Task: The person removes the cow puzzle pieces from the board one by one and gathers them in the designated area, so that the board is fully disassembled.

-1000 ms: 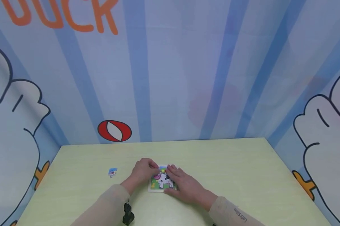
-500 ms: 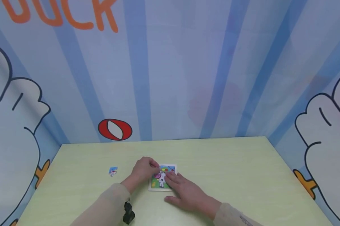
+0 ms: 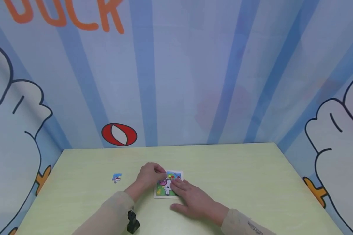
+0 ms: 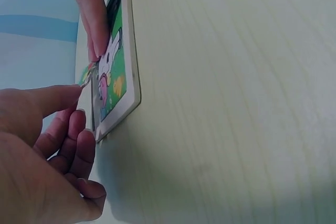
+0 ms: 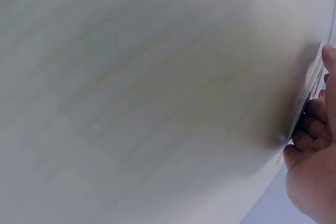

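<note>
A small square jigsaw puzzle (image 3: 160, 193) with a white border and a cow picture lies in front of me on the table. At its upper left corner, my left hand (image 3: 150, 176) pinches a puzzle piece (image 4: 88, 75) between thumb and forefinger; in the left wrist view the piece stands tilted over the board. My right hand (image 3: 194, 200) rests with fairly straight fingers on the puzzle's right part, covering some of the picture. Its thumb is spread toward the near side. In the right wrist view only part of that hand (image 5: 315, 171) shows at the board's edge.
Left of the puzzle, one loose piece (image 3: 116, 178) with blue and white print lies on the pale wooden table (image 3: 238, 173). Behind the table stands a blue striped backdrop (image 3: 182, 81). A black strap device (image 3: 133, 222) sits at my left wrist.
My right hand has slid a little down and to the right, uncovering the puzzle's upper right corner. My left hand stays at the upper left corner, pinching the piece.
</note>
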Available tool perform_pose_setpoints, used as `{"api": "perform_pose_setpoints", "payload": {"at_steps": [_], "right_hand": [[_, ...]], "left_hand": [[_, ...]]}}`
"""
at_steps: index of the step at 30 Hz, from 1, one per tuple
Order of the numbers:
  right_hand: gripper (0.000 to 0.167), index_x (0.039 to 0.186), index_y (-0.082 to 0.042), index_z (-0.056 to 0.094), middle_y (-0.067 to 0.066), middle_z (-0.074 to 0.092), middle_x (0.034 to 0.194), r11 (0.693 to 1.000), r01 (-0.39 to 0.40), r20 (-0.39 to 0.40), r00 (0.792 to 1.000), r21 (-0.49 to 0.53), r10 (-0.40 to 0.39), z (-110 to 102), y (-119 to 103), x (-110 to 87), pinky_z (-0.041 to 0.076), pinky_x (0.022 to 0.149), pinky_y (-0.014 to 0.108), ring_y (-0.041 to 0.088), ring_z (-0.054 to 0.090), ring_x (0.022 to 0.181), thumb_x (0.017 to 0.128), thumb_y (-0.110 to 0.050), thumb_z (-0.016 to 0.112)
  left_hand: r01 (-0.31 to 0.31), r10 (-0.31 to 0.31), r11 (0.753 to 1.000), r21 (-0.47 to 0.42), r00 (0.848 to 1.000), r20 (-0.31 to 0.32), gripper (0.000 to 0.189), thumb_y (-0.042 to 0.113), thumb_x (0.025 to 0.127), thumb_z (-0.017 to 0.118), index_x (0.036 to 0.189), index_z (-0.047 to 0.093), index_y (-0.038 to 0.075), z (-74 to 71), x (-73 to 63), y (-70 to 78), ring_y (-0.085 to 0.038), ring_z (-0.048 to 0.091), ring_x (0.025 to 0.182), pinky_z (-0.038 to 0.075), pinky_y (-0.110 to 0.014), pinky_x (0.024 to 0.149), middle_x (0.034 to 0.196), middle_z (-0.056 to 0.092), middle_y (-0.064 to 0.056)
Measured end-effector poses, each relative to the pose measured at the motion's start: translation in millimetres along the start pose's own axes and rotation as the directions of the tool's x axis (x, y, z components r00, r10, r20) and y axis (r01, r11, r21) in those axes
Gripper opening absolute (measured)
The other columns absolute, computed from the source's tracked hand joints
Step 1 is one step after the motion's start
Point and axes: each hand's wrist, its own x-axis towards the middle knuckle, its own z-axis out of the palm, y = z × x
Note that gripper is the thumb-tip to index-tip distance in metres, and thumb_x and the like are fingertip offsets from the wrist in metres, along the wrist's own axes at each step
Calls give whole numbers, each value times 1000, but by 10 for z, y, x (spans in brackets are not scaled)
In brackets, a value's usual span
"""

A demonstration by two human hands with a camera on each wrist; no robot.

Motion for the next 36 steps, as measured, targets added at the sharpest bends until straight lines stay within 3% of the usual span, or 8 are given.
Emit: {"api": "perform_pose_setpoints", "payload": {"at_steps": [5, 12, 22, 29, 36], "right_hand": [[75, 162, -7, 43, 7, 37, 171, 1000, -16, 10, 1000, 9, 16, -11, -11, 13, 29, 127, 44, 25, 34, 159, 107, -55, 58], [75, 163, -8, 42, 6, 36, 172, 1000, -26, 20, 999, 17, 26, -1, -10, 23, 29, 127, 44, 24, 32, 159, 107, -55, 58], [75, 162, -5, 43, 9, 38, 171, 999, -12, 9, 1000, 29, 12, -18, -14, 14, 30, 126, 46, 26, 34, 158, 107, -55, 58], [75, 161, -4, 44, 10, 38, 170, 1000, -1, -5, 1000, 21, 1, -20, -18, 11, 30, 126, 46, 26, 34, 158, 107, -54, 58], [75, 161, -5, 44, 9, 38, 171, 1000, -12, -5, 1000, 7, 12, -2, -16, 22, 29, 127, 45, 25, 33, 159, 106, -53, 60]], "left_hand": [[-12, 12, 1000, -26, 1000, 11, 9, 20, 95, 81, 96, 76, 12, -15, 2, 5, -19, 63, 89, 55, -42, 90, 92, 70, -2], [18, -16, 997, -72, 1000, 26, 10, 20, 95, 81, 98, 77, 11, -28, 1, 15, -20, 63, 92, 54, -43, 94, 95, 70, -3], [3, -1, 998, -63, 1000, 27, 8, 20, 95, 81, 95, 79, 12, -52, -6, 35, -18, 64, 87, 55, -41, 90, 92, 71, -2], [-23, 25, 996, -84, 1000, 15, 10, 20, 96, 80, 97, 80, 10, -156, -17, 31, -16, 65, 86, 56, -35, 83, 93, 73, -1], [2, 1, 994, -113, 1000, 24, 12, 20, 97, 79, 102, 79, 9, -346, -24, 15, -19, 65, 87, 55, -33, 76, 97, 74, -3]]}}
